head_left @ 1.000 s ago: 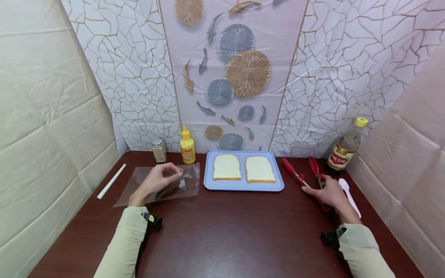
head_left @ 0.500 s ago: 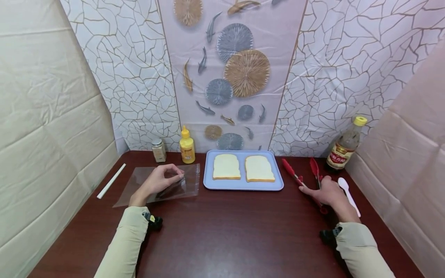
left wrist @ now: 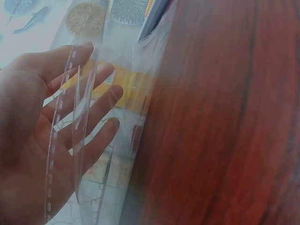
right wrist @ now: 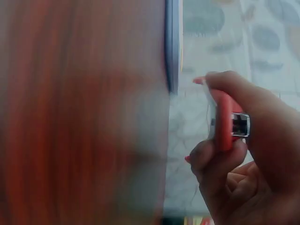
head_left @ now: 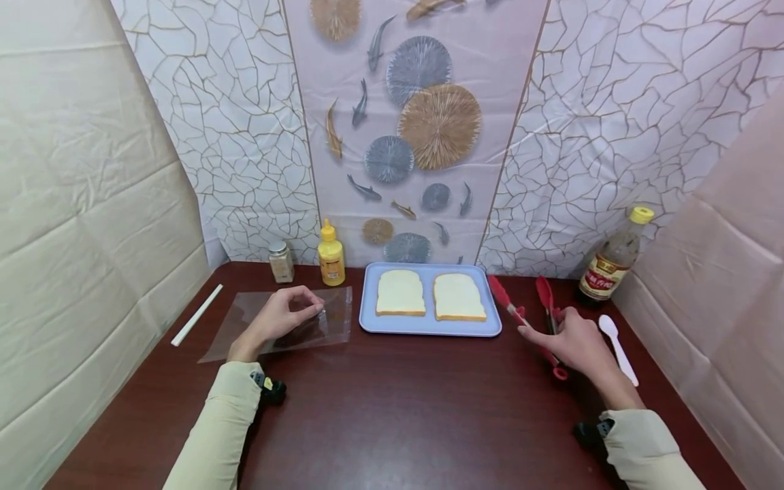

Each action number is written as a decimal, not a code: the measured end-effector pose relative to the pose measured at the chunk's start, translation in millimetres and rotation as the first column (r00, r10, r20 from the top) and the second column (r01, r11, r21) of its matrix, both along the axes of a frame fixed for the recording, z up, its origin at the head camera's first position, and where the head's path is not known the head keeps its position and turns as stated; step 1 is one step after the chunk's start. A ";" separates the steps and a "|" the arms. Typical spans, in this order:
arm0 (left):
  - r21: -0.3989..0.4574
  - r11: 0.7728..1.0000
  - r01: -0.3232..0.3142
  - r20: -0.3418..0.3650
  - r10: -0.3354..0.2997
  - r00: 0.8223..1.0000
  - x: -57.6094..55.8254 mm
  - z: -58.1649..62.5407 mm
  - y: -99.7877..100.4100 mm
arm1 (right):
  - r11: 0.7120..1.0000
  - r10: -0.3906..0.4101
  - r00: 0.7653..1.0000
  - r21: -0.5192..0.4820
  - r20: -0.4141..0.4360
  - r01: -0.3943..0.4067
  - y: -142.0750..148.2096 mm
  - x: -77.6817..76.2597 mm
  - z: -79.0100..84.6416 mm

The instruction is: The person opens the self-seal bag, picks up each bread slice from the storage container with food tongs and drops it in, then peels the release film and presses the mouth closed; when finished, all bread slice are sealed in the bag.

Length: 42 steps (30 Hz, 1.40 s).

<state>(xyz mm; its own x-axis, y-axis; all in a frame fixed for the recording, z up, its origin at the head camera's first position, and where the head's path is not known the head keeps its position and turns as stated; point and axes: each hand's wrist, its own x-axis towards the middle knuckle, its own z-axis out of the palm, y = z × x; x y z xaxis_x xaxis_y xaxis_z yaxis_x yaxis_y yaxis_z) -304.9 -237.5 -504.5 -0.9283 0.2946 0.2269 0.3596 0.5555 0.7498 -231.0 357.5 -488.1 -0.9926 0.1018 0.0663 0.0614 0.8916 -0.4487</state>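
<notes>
Between the hands, a broad stretch of tabletop (head_left: 416,408) leaves room, with a blue tray (head_left: 431,328) beyond it; outward of the right hand (head_left: 578,346), a spoon (head_left: 620,350) lies near the cloth wall (head_left: 710,327). That hand grips the splayed tongs (head_left: 501,294), partly hiding them. The left hand (head_left: 283,318), fingers bent, is at a plastic bag (head_left: 337,323); whether it pinches the clear film cannot be told.

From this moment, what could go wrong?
1. The right hand grips the tongs, with one red tip close to the tray; a leftward swing could nudge it and shift the bread slices.
2. The clear plastic under the left hand looks thin; it might crumple.
3. The yellow-capped bottle stands near the right hand; a careless move might tip it.
</notes>
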 end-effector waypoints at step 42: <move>0.008 1.000 0.005 0.011 -0.006 1.000 -3.2 -1.9 -3.6 | 0.994 0.093 0.980 0.038 0.178 -0.101 -85.8 24.0 21.0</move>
